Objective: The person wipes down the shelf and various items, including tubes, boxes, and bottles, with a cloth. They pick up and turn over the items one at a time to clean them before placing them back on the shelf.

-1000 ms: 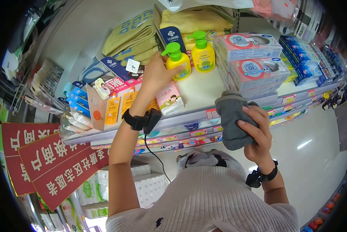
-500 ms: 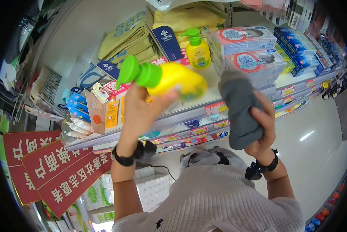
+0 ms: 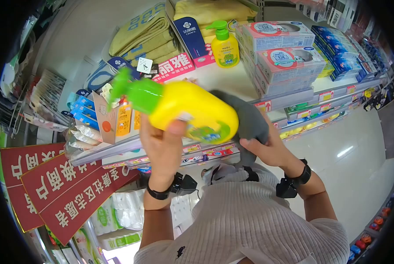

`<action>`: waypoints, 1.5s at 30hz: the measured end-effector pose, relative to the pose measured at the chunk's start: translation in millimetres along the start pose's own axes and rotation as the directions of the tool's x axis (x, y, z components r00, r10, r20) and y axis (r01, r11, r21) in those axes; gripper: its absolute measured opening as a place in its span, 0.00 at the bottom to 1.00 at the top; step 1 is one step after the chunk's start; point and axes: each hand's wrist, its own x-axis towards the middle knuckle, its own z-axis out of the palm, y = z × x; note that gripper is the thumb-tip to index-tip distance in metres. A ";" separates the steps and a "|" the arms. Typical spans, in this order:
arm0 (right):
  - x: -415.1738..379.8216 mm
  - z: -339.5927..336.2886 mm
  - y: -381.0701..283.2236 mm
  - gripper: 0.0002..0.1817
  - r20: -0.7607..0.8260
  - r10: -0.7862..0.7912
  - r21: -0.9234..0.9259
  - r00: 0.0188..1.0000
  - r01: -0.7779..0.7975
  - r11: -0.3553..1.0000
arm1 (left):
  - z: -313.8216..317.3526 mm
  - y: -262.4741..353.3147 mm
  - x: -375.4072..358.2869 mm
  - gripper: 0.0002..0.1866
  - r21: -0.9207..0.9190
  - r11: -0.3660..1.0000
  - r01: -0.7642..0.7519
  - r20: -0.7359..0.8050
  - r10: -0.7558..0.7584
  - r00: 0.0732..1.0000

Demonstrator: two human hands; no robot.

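Note:
A yellow pump bottle (image 3: 197, 110) with a green pump head lies tilted on its side in the air above the shelf front. My left hand (image 3: 164, 147) is closed around it from below, thumb on its label. In my right hand (image 3: 271, 147) is a dark grey cloth (image 3: 249, 121), which sits against or just behind the bottle's base; whether it touches cannot be made out. A second, similar pump bottle (image 3: 226, 52) stands upright on the shelf behind.
The white shelf (image 3: 232, 81) carries folded yellow-green towels (image 3: 146, 37), pink-and-white boxes (image 3: 285, 64) and blue boxes (image 3: 337, 53). Orange packets (image 3: 124, 119) stand in a carton at the left. Red signs (image 3: 69, 193) with white characters jut out at lower left.
My right hand has brought the grey cloth left, to the bottle's base. The bottle has come lower and nearer to me, and a bare stretch of shelf shows beside the standing bottle.

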 end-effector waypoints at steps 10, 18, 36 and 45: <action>7.3 0.1 0.2 0.37 0.197 0.299 0.863 0.934 -0.310 0.400 | 11.7 -30.5 -2.6 0.28 0.145 0.953 -0.267 0.330 0.208 0.921; 5.8 -2.0 11.0 0.25 0.195 0.387 0.882 0.901 -0.334 0.333 | -3.3 -26.5 -14.3 0.32 0.245 0.803 -0.543 0.618 0.303 0.726; 10.7 -27.6 -4.3 0.21 -0.002 -0.353 -0.024 0.935 0.353 0.935 | 4.2 -1.3 0.7 0.24 0.558 0.712 -0.426 0.548 0.069 0.833; -14.2 -54.3 -9.7 0.19 -0.430 -0.235 0.261 0.872 0.369 0.892 | -10.8 -7.2 73.6 0.24 0.685 0.671 -0.284 0.359 0.028 0.933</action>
